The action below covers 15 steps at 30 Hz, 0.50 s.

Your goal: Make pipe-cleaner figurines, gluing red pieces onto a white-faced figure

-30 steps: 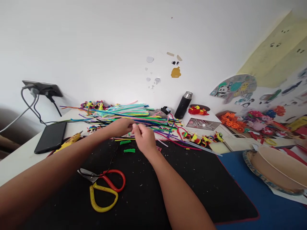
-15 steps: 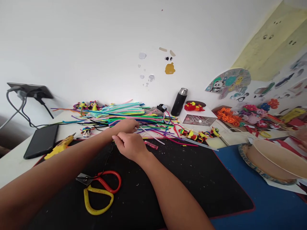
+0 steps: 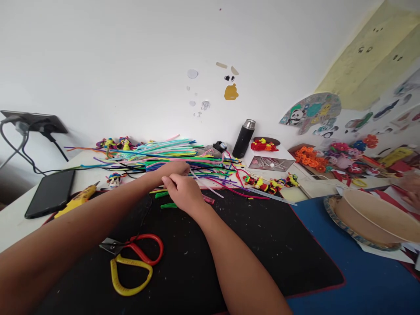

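My left hand (image 3: 179,168) reaches over the near side of a pile of coloured pipe cleaners (image 3: 164,151); its fingers are mostly hidden. Just in front of it, my right hand (image 3: 185,192) is closed, thumb against the fingers, and what it holds cannot be made out. Short green pieces (image 3: 168,205) lie at its left, on the black mat (image 3: 256,245). A pink-red item (image 3: 208,200) lies partly behind my right hand. Scissors with one red and one yellow handle (image 3: 131,275) rest on the mat, below my left forearm.
A black phone (image 3: 50,194) and a yellow glue gun (image 3: 78,200) lie at the left. Behind stand a black flask (image 3: 244,139) and a white box (image 3: 271,162). Small figures (image 3: 272,183) lie nearby. At the right are a bowl (image 3: 374,218) and part of another person's hand (image 3: 410,186).
My right hand has shifted slightly right, and green pieces now show beside it. The view has moved a little, with the scene sliding left.
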### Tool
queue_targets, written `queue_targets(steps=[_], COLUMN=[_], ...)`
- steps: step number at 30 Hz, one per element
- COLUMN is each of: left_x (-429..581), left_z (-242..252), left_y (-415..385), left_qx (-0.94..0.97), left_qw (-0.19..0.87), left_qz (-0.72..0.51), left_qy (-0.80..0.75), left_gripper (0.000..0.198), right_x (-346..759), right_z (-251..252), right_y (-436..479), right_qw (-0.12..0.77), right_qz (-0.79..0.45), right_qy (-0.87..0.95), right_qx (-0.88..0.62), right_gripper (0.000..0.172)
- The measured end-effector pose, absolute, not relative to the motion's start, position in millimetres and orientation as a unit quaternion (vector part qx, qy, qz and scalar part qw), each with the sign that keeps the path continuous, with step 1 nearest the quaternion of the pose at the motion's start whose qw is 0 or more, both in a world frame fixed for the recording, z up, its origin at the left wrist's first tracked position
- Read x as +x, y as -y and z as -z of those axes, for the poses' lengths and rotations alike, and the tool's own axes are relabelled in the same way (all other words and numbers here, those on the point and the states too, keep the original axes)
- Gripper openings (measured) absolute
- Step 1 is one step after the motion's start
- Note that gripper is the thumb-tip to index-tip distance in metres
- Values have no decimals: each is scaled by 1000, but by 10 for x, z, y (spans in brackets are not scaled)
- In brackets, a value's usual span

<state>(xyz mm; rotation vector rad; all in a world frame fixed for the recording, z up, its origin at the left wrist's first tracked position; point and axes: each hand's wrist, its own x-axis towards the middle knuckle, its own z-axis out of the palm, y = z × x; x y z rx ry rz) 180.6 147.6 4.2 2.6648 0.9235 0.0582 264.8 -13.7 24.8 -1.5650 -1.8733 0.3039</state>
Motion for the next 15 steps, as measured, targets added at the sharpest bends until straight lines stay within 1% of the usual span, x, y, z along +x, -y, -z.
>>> queue_targets(steps=[3, 4, 7, 11, 15], left_x=[1767, 1746, 1677, 1630, 1610], left_z=[-130, -174, -313, -432, -465], left_y=[-1499, -1488, -1416, -1343, -1356], left_qx=[928, 929, 937, 941, 941], left_qw=[140, 134, 125, 122, 117], left_qz=[14, 16, 7, -22, -43], left_qy=[-345, -345, -328, -314, -315], left_gripper=[14, 15, 30, 44, 54], right_x=[2735, 2758, 2808, 2888, 3027], right_z=[-223, -214, -183, -125, -70], right_y=[85, 72, 38, -24, -97], right_qw=[351, 357, 373, 381, 409], right_qz=[-157, -167, -185, -200, -218], right_qy=[694, 687, 666, 635, 582], right_qx=[-608, -611, -619, -642, -669], right_gripper=[38, 37, 34, 33, 25])
